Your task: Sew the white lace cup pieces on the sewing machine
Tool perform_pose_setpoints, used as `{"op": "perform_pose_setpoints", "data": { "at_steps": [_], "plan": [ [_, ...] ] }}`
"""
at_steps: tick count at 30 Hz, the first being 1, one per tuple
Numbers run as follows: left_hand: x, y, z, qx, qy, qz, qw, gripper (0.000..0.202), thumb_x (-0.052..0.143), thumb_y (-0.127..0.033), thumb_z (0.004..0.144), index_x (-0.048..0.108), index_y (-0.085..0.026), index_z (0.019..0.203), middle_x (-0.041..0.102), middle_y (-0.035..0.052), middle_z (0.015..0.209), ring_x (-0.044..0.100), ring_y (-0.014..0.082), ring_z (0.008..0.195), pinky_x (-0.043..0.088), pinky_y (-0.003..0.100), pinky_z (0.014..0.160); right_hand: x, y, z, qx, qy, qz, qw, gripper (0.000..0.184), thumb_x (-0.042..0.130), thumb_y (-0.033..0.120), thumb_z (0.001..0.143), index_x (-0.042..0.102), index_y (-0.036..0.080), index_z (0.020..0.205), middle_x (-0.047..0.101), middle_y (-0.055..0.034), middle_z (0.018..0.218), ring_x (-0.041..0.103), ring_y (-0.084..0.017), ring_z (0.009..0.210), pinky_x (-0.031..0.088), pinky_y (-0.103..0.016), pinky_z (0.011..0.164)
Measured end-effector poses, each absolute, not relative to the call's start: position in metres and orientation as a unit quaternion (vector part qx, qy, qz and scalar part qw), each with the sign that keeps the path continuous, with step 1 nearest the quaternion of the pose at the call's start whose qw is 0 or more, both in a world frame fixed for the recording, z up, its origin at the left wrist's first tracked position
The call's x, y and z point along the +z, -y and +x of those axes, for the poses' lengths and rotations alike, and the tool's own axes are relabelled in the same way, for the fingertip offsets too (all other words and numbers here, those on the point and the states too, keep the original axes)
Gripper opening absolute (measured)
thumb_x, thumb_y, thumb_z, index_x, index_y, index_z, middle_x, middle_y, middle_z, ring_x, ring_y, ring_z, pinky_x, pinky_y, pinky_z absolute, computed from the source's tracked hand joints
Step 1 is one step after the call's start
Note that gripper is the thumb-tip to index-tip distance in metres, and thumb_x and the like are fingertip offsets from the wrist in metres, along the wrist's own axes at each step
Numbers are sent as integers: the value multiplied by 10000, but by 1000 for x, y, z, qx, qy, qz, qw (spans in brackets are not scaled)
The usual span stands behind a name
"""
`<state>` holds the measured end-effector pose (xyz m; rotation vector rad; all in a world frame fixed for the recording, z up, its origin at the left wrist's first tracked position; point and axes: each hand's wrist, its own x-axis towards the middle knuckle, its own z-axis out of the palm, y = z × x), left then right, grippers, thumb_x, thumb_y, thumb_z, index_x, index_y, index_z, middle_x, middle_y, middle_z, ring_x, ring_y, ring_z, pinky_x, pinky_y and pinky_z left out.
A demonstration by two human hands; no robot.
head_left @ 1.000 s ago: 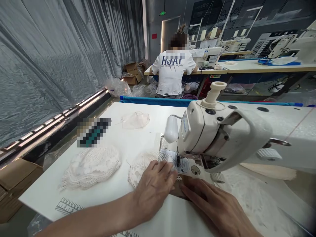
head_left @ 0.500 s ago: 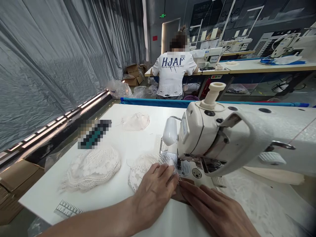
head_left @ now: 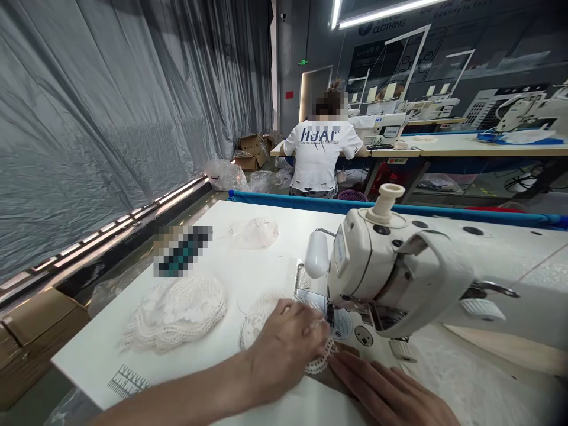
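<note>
My left hand (head_left: 284,349) presses flat on a piece of white lace (head_left: 257,322) that lies on the table in front of the white sewing machine (head_left: 399,272). Its fingertips reach almost to the needle and presser foot (head_left: 331,316). My right hand (head_left: 390,393) lies flat just to the right, fingers pointing at the scalloped lace edge (head_left: 322,362) and a brown piece beneath it. Neither hand grips anything; both hold the fabric down.
A heap of white lace pieces (head_left: 175,313) lies to the left on the white table (head_left: 248,260), a thin sheer piece (head_left: 255,232) further back. A person in a white T-shirt (head_left: 323,151) sits at another table behind. Cardboard boxes (head_left: 31,331) stand on the floor at left, by plastic sheeting.
The camera has tilted up. My left hand has slid forward toward the needle, bunching the lace edge, and my right hand has drawn back lower in the frame.
</note>
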<state>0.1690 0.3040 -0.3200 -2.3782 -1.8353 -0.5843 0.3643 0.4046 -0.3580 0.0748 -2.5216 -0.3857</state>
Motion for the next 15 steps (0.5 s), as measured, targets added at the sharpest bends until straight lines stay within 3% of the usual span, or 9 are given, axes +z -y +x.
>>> {"op": "perform_pose_setpoints", "data": {
  "at_steps": [4,7,11,15],
  "plan": [
    [-316,-325,157,-211,662,-719,-8,214,502,-153,902,539,-166,1113,554,76,1162,505,179,1056,402,331,884,-365,-405,369,-160,956,24,246,422,250,207,955,573,160,1222,631,-40,1204,665,-159,958,557,-234,662],
    [-307,-343,152,-139,718,-678,-75,261,686,-249,784,601,-156,1013,601,52,974,543,193,894,431,309,764,-367,-405,371,-151,958,15,242,414,282,185,934,555,153,1244,611,-53,1233,662,-168,966,557,-248,675],
    [-297,-354,151,-117,736,-660,-95,171,741,-269,725,634,-141,763,589,3,712,544,163,720,408,292,693,-365,-403,370,-128,958,18,257,399,337,146,895,569,134,1220,632,-76,1203,671,-178,933,559,-255,649],
    [-291,-353,152,-117,737,-659,-91,195,756,-286,703,614,-153,688,599,15,809,539,190,841,380,322,758,-361,-401,367,-110,949,17,294,394,339,106,866,617,139,1144,679,-91,1117,685,-177,878,552,-248,612]
  ]
}}
